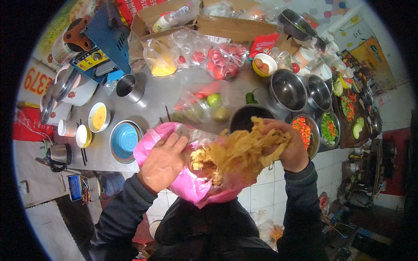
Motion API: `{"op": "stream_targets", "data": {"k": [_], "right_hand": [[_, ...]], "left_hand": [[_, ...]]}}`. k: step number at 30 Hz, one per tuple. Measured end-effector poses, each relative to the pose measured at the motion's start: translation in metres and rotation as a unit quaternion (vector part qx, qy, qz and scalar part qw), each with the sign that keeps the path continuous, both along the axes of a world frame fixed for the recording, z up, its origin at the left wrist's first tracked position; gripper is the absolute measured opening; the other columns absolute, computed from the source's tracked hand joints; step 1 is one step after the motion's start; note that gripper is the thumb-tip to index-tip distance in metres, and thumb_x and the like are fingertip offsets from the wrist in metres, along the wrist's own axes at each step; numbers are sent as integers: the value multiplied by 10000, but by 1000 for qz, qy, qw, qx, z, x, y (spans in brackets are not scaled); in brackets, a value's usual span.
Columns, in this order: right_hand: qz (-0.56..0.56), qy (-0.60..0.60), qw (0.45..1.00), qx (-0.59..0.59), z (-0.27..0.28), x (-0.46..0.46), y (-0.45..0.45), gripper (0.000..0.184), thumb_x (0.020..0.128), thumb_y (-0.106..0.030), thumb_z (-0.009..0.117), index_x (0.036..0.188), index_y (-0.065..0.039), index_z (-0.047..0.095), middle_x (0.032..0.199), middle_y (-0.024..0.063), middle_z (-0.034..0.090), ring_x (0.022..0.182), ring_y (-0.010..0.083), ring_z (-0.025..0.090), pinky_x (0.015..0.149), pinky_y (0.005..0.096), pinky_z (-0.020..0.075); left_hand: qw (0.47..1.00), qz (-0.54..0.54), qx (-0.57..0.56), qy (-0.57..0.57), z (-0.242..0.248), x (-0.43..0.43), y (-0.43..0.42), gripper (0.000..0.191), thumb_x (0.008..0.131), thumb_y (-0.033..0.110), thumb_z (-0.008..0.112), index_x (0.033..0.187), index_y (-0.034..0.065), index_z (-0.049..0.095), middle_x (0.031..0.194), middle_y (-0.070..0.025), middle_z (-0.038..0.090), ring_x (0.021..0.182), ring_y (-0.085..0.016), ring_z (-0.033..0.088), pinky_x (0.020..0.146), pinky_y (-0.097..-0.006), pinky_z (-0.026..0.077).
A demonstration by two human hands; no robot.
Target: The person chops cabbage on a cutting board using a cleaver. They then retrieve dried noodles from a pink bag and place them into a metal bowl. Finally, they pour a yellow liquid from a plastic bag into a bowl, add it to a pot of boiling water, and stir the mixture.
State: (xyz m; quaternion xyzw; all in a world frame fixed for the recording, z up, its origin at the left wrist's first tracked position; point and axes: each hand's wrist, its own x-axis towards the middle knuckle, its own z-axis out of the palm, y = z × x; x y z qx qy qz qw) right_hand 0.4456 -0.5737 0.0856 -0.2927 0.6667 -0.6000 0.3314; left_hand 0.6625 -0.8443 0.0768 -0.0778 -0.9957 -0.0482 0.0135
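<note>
My left hand (165, 160) grips the edge of a pink plastic bag (192, 186), which hangs wide at the table's front edge, close to my body. Inside it lies pale yellow, crinkled dried food (202, 160). My right hand (292, 148) is closed around a large clump of the same kind of yellow-brown, frilly food (251, 146), whose exact kind I cannot tell. The clump is blurred and spans from the bag's mouth to my right palm. Just beyond it stands a dark round pot or bowl (248, 114), its near side hidden by the clump.
Clear bags hold green and red produce (214, 101) and tomatoes (227, 62). At right are steel bowls (289, 89), one with chopped red pepper (301, 130). Blue bowls (124, 140), a beaten-egg bowl (99, 118) and a steel cup (130, 87) stand left. Cardboard boxes (225, 27) line the back.
</note>
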Motion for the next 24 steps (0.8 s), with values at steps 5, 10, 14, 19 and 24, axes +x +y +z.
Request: {"op": "stream_targets", "data": {"k": [5,10,14,19,24], "right_hand": [[-105,-72,991,-41,-26,-43,26,459,762,105,697,1206,14,627,1367,144,614,1223,222,613,1035,339,501],[-115,73,986,96,-87,-75,35,616,714,155,602,1319,42,570,1189,107,703,1103,209,668,1014,315,502],[-61,78,985,143,-149,-74,29,638,725,43,724,1344,4,575,1271,140,663,1192,255,634,1043,355,488],[-77,206,947,233,-173,-70,35,689,712,-128,833,1348,-35,582,1371,181,585,1304,323,546,1116,411,432],[-25,318,906,278,-161,-60,37,753,707,-124,858,1386,-28,547,1378,192,568,1328,336,515,1122,394,426]], "left_hand": [[1000,14,-23,-15,2,2,1,214,813,164,620,955,42,724,1197,-119,585,1135,-292,545,935,-406,507],[1000,19,-16,-3,7,3,1,253,797,161,632,994,40,733,1182,-118,588,1108,-293,555,931,-401,505],[999,29,-16,-6,11,5,0,276,798,148,633,1027,39,743,1185,-118,594,1118,-301,561,926,-407,502],[999,40,-15,-3,13,7,-2,287,791,135,653,1045,52,756,1207,-120,599,1120,-302,564,894,-415,511],[999,37,-13,11,14,8,-4,274,793,132,662,1035,47,756,1198,-126,603,1097,-298,566,853,-407,518]]}}
